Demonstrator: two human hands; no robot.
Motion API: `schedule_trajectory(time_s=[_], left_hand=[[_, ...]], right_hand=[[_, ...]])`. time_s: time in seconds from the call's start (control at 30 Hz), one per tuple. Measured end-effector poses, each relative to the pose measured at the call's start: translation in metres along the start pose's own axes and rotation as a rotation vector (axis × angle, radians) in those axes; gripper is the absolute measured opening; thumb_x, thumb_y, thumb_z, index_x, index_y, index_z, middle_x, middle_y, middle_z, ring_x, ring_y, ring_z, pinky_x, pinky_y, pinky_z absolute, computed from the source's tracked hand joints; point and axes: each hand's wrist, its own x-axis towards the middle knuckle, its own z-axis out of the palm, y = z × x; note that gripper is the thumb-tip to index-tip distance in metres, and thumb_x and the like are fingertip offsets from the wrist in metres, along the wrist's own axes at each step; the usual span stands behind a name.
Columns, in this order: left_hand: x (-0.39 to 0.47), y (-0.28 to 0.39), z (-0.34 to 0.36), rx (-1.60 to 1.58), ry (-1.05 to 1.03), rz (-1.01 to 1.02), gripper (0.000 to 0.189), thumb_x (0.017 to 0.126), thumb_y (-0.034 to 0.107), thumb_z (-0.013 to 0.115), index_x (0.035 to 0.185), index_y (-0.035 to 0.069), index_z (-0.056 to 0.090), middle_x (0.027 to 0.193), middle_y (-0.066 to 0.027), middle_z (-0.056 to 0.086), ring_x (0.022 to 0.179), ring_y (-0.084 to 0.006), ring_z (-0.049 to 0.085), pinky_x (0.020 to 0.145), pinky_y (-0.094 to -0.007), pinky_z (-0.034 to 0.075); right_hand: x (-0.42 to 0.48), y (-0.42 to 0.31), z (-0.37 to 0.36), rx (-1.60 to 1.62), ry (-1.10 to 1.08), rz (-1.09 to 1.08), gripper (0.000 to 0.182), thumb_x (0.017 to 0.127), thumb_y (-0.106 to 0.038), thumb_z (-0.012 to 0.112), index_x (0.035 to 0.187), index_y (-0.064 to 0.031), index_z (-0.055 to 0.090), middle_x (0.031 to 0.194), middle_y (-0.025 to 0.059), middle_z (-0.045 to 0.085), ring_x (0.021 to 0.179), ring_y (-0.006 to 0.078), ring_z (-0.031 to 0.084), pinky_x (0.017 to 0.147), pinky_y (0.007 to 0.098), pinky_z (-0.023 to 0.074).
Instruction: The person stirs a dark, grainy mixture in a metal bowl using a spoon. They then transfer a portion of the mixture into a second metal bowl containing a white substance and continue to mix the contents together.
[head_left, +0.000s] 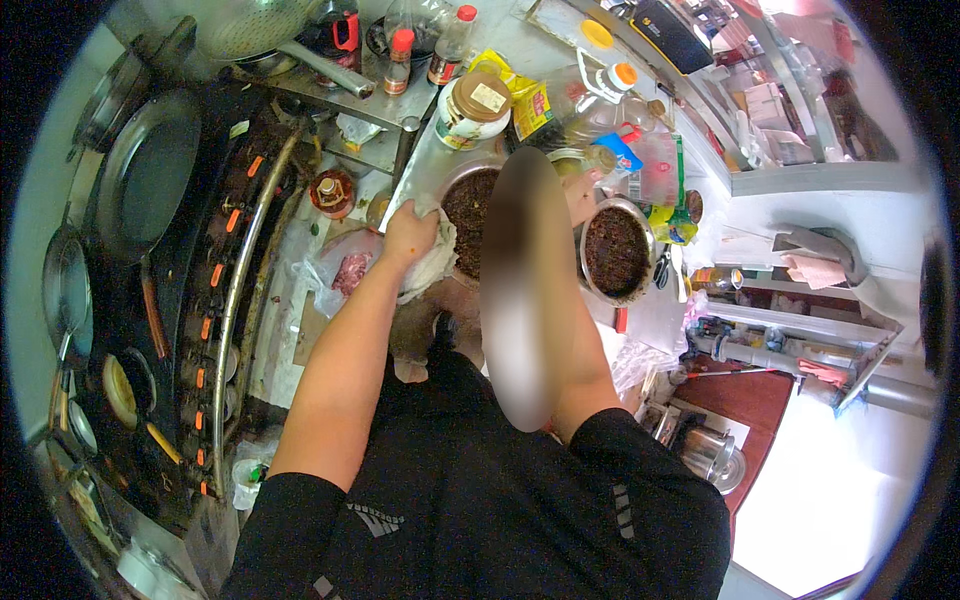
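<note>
My left hand (411, 234) grips a whitish cloth (433, 261) beside a metal bowl (471, 164). Dark, crumbly food fills that bowl, whose right part is hidden by a blurred oval patch. My right hand (578, 196) reaches in beyond the patch, near a glass jar (598, 159); most of its fingers are hidden, so I cannot tell whether it holds anything. Just right of it stands a second metal bowl (619, 202) with similar dark contents. Below and left of my left hand, raw minced meat (351, 274) lies in a clear plastic bag (324, 289).
A stove with orange-marked knobs (216, 275) and a front rail (253, 232) runs along the left, with a wok (154, 176) on it. Bottles, a brown-lidded jar (481, 101) and a large oil jug (581, 94) crowd the back. Scissors (662, 268) lie at the right.
</note>
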Motion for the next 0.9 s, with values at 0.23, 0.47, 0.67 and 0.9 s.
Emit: schedule_trajectory(time_s=[0.23,0.47,0.67,0.9], left_hand=[[-0.003,-0.004,-0.002,0.0,0.019,-0.059,0.04,0.08,0.03,0.061,0.099,-0.006,0.06,0.094,-0.03,0.064,0.093,-0.045,0.061,0.084,-0.0456,0.048],[0.004,-0.003,-0.002,0.008,0.005,-0.045,0.04,0.081,0.029,0.061,0.1,-0.006,0.06,0.096,-0.0303,0.064,0.096,-0.0445,0.061,0.086,-0.0445,0.048],[-0.003,0.005,-0.005,0.019,0.018,-0.037,0.039,0.081,0.029,0.061,0.101,-0.004,0.061,0.098,-0.0298,0.064,0.097,-0.0439,0.061,0.086,-0.0438,0.048],[0.011,-0.008,0.003,0.058,-0.031,0.027,0.043,0.081,0.032,0.062,0.105,-0.004,0.061,0.101,-0.0297,0.064,0.099,-0.0441,0.06,0.087,-0.0433,0.048]], right_hand=[[-0.038,0.021,-0.025,-0.124,-0.24,0.286,0.055,0.101,-0.039,0.044,0.054,-0.0121,0.035,0.047,-0.0009,0.036,0.038,0.0096,0.032,0.036,0.0275,0.0266],[-0.01,-0.031,-0.011,-0.298,-0.529,0.03,0.053,0.101,-0.036,0.046,0.055,-0.0111,0.038,0.051,-0.0024,0.039,0.042,0.0075,0.034,0.04,0.0252,0.0263],[-0.004,-0.002,-0.004,-0.058,-0.093,-0.004,0.054,0.101,-0.041,0.042,0.057,-0.0134,0.031,0.047,-0.0018,0.033,0.036,0.0111,0.031,0.034,0.0281,0.027],[-0.035,-0.007,-0.011,-0.525,-0.4,-0.243,0.054,0.099,-0.041,0.049,0.055,-0.0102,0.043,0.05,0.0015,0.046,0.038,0.0114,0.039,0.036,0.0278,0.0309]])
